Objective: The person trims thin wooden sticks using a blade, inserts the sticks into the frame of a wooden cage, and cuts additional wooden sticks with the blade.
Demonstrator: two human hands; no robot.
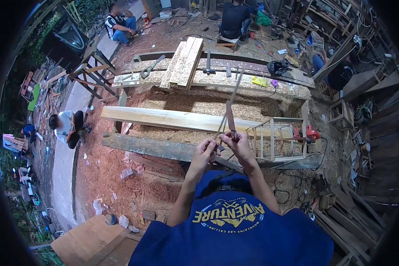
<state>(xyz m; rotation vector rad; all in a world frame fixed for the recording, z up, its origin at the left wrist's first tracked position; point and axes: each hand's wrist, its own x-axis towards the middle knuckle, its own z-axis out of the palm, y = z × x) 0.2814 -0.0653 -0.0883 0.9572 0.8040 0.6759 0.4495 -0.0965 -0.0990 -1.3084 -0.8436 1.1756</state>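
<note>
My left hand is closed, with fingers pinched near the lower end of a long thin strip. A small dark piece shows beside its fingertips, and I cannot make out exactly what it grips. My right hand is closed around the lower end of a reddish-brown, flat, blade-like piece, which points away from me. The strip and the flat piece cross close together. Beneath and beyond both hands lies a pale plank. To the right of my right hand is a slatted wooden frame.
A weathered beam runs along the near side. Across the far bench lie stacked boards, a handsaw, a hammer and a yellow item. A red power tool sits right. Several people sit around.
</note>
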